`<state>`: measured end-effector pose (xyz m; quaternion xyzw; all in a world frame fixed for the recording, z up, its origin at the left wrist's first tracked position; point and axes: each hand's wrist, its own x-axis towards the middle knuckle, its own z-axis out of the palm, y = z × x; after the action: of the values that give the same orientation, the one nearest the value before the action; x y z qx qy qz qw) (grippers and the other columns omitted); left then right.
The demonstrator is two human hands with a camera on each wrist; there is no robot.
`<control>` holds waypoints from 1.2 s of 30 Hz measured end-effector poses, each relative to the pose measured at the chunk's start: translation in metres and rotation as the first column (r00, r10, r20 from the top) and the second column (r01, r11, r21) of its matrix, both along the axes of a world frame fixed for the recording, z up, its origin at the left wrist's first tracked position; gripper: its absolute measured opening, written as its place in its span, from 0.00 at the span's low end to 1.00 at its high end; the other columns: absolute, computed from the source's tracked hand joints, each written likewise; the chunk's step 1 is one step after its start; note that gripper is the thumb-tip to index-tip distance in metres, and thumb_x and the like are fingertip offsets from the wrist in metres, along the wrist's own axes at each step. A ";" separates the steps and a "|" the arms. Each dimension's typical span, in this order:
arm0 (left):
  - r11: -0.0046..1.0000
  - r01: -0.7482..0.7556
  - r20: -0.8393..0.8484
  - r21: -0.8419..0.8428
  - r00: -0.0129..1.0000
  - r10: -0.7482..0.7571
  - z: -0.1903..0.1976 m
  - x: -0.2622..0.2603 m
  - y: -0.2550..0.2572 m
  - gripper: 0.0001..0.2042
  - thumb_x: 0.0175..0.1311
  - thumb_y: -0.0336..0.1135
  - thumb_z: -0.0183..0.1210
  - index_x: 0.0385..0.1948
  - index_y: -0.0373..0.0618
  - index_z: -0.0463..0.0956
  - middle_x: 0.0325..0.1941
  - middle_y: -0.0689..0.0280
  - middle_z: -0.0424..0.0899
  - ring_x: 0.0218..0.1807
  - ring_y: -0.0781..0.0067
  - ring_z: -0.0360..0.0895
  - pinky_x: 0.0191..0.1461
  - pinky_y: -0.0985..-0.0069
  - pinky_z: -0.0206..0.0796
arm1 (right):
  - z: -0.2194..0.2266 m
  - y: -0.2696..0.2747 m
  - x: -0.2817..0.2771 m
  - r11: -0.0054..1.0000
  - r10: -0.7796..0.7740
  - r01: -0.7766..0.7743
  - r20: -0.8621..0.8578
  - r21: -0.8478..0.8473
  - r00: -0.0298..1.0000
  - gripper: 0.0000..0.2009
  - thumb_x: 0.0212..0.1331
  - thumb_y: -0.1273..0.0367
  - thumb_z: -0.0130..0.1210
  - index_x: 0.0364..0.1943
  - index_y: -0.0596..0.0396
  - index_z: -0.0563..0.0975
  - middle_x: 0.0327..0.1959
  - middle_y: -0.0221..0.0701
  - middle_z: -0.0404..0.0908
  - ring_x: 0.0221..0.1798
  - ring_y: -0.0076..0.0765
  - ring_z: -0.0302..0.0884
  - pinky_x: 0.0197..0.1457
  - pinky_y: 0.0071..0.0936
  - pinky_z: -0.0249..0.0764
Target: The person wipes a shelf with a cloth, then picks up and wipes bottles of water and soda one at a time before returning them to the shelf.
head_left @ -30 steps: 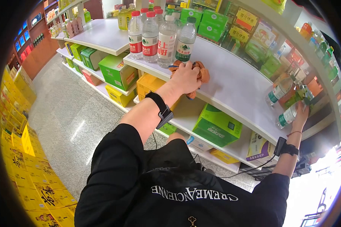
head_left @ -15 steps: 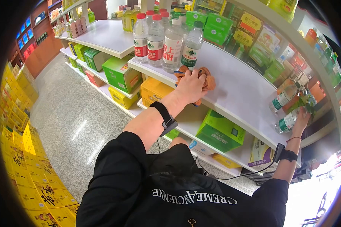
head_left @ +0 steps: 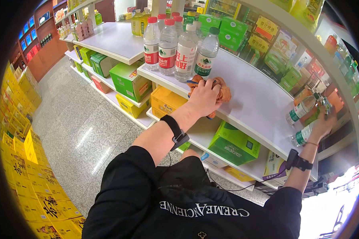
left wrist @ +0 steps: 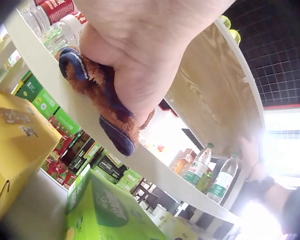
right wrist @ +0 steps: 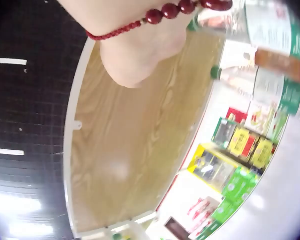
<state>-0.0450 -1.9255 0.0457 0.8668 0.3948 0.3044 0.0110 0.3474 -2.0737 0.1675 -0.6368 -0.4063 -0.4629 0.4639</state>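
My left hand (head_left: 204, 98) grips a bunched orange-brown cloth (head_left: 224, 93) at the shelf's front edge, just before a green-capped bottle (head_left: 206, 55). The cloth (left wrist: 102, 95) shows dark blue edging in the left wrist view. At the shelf's right end, my right hand (head_left: 324, 125) is beside the top of a green-labelled bottle (head_left: 302, 136), its fingers loosely extended and blurred. Another such bottle (head_left: 301, 110) stands behind. From the left wrist, both bottles appear upright, with the right hand (left wrist: 250, 152) beside the nearer one's cap. The right wrist view hides the fingertips.
Several red- and white-capped bottles (head_left: 167, 49) stand left of the cloth on the white shelf (head_left: 251, 93). Cartons, including a green box (head_left: 234, 144), occupy the lower shelf. A curved upper shelf (right wrist: 135, 135) overhangs the right side, and yellow cartons (head_left: 28, 179) are stacked at left.
My right hand has moved up from the nearer bottle's body to beside its top, letting go of it. The head view has shifted slightly; my left hand still holds the cloth.
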 end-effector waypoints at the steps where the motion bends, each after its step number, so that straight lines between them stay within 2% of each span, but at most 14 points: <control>1: 1.000 0.005 0.006 0.004 1.000 -0.005 -0.001 0.000 0.001 0.27 0.49 0.42 0.62 0.51 0.41 0.67 0.47 0.54 0.68 0.51 0.49 0.66 0.52 0.59 0.66 | 0.007 0.015 -0.026 0.965 0.263 -0.264 -0.095 -0.002 0.960 0.23 0.58 0.60 0.55 0.52 0.62 0.70 0.52 0.43 0.73 0.52 0.43 0.72 0.59 0.34 0.65; 3: 1.000 0.004 0.014 0.007 1.000 -0.004 -0.001 -0.001 0.000 0.27 0.49 0.42 0.62 0.51 0.41 0.67 0.47 0.54 0.68 0.51 0.49 0.66 0.52 0.59 0.67 | 0.005 0.058 -0.047 0.827 0.482 -0.541 -0.303 -0.152 0.822 0.22 0.59 0.61 0.54 0.53 0.60 0.70 0.52 0.40 0.74 0.52 0.39 0.72 0.59 0.31 0.65; 4: 1.000 0.002 0.017 0.006 1.000 -0.002 -0.001 -0.001 -0.001 0.27 0.49 0.42 0.63 0.51 0.42 0.67 0.47 0.54 0.68 0.51 0.50 0.66 0.51 0.59 0.67 | 0.008 0.076 -0.070 0.827 0.279 -0.335 -0.189 -0.452 0.942 0.23 0.60 0.58 0.52 0.55 0.58 0.70 0.51 0.36 0.75 0.54 0.33 0.71 0.59 0.29 0.65; 5: 1.000 -0.002 0.020 0.007 1.000 0.001 -0.001 -0.001 -0.001 0.26 0.49 0.42 0.63 0.51 0.42 0.68 0.47 0.54 0.68 0.51 0.50 0.66 0.50 0.59 0.67 | 0.000 0.104 -0.091 0.651 0.590 -0.691 -0.363 -0.316 0.722 0.25 0.59 0.56 0.52 0.56 0.58 0.69 0.50 0.36 0.76 0.54 0.33 0.71 0.58 0.27 0.64; 8: 1.000 -0.020 0.024 0.015 1.000 0.019 -0.003 -0.001 -0.001 0.26 0.49 0.42 0.63 0.50 0.43 0.68 0.48 0.55 0.68 0.51 0.50 0.67 0.50 0.59 0.68 | -0.011 0.172 -0.156 0.387 0.616 -0.857 -0.596 -0.341 0.516 0.28 0.58 0.55 0.54 0.57 0.62 0.68 0.53 0.41 0.74 0.57 0.35 0.70 0.60 0.28 0.63; 10: 0.999 -0.030 0.031 0.038 0.999 0.029 -0.006 0.000 0.000 0.26 0.48 0.42 0.63 0.50 0.43 0.68 0.48 0.55 0.68 0.51 0.50 0.67 0.50 0.59 0.68 | -0.014 0.204 -0.198 0.190 0.677 -0.961 -0.681 -0.203 0.278 0.31 0.57 0.54 0.54 0.56 0.66 0.67 0.55 0.45 0.72 0.58 0.39 0.69 0.61 0.29 0.62; 17: 0.992 -0.078 0.092 0.102 0.993 0.069 -0.015 0.005 0.002 0.28 0.46 0.42 0.64 0.51 0.44 0.68 0.49 0.55 0.68 0.52 0.51 0.66 0.52 0.62 0.67 | -0.014 0.271 -0.269 0.173 0.643 -0.919 -0.666 -0.355 0.378 0.31 0.57 0.51 0.51 0.57 0.60 0.67 0.53 0.35 0.72 0.52 0.34 0.67 0.52 0.28 0.64; 19: 0.990 -0.109 0.086 0.087 0.991 0.101 -0.018 0.005 0.001 0.28 0.45 0.42 0.64 0.50 0.44 0.68 0.48 0.56 0.68 0.51 0.52 0.67 0.52 0.62 0.66 | -0.014 0.265 -0.269 0.118 0.658 -0.952 -0.696 -0.282 0.287 0.31 0.55 0.50 0.53 0.54 0.64 0.69 0.52 0.46 0.74 0.54 0.42 0.72 0.57 0.30 0.64; 23: 0.987 -0.099 0.097 0.131 0.992 0.086 -0.022 0.007 0.003 0.27 0.45 0.43 0.64 0.49 0.43 0.69 0.47 0.56 0.68 0.50 0.54 0.67 0.51 0.64 0.67 | -0.022 0.252 -0.239 0.241 0.687 -0.934 -0.634 -0.263 0.355 0.25 0.57 0.52 0.52 0.47 0.63 0.74 0.45 0.43 0.78 0.47 0.39 0.75 0.51 0.30 0.66; 25: 0.987 -0.099 0.068 0.123 0.994 0.091 -0.020 0.005 0.002 0.27 0.44 0.43 0.65 0.48 0.43 0.70 0.45 0.57 0.68 0.49 0.55 0.68 0.49 0.64 0.68 | -0.016 0.227 -0.214 0.161 0.661 -0.968 -0.707 -0.192 0.250 0.20 0.60 0.56 0.50 0.50 0.54 0.74 0.46 0.32 0.74 0.49 0.30 0.71 0.51 0.29 0.66; 27: 0.983 -0.103 0.080 0.151 0.993 0.092 -0.020 0.004 0.004 0.26 0.43 0.43 0.65 0.46 0.43 0.70 0.45 0.57 0.68 0.48 0.55 0.68 0.47 0.64 0.68 | -0.010 0.208 -0.189 0.158 0.708 -0.985 -0.688 -0.067 0.161 0.19 0.60 0.59 0.49 0.51 0.55 0.74 0.48 0.34 0.74 0.51 0.32 0.71 0.53 0.29 0.65; 30: 0.987 -0.091 0.076 0.133 0.994 0.081 -0.022 0.005 0.002 0.25 0.43 0.42 0.65 0.45 0.44 0.71 0.44 0.57 0.68 0.47 0.55 0.68 0.47 0.64 0.68 | 0.000 0.170 -0.156 0.200 0.760 -0.980 -0.630 -0.010 0.162 0.18 0.62 0.60 0.48 0.50 0.57 0.73 0.49 0.35 0.73 0.52 0.33 0.70 0.56 0.30 0.64; 32: 0.987 -0.088 0.106 0.134 0.992 0.074 -0.022 0.006 0.004 0.26 0.42 0.42 0.65 0.45 0.44 0.71 0.44 0.57 0.68 0.46 0.55 0.68 0.46 0.65 0.69 | 0.003 0.145 -0.146 0.232 0.735 -0.949 -0.678 0.214 0.027 0.23 0.61 0.60 0.51 0.55 0.61 0.67 0.47 0.35 0.75 0.50 0.29 0.73 0.54 0.26 0.67; 36: 0.986 -0.092 0.088 0.141 0.993 0.080 -0.023 0.007 0.004 0.26 0.41 0.41 0.66 0.45 0.44 0.71 0.44 0.57 0.68 0.45 0.55 0.68 0.46 0.64 0.68 | -0.022 0.128 -0.094 0.239 0.707 -0.927 -0.706 0.289 -0.038 0.19 0.63 0.62 0.48 0.53 0.58 0.69 0.48 0.33 0.74 0.50 0.29 0.72 0.54 0.26 0.67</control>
<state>-0.0377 -1.9213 0.0225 0.8343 0.4079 0.3676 -0.0491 0.2536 -1.9462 0.1455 -0.4364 -0.5390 0.2734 0.6665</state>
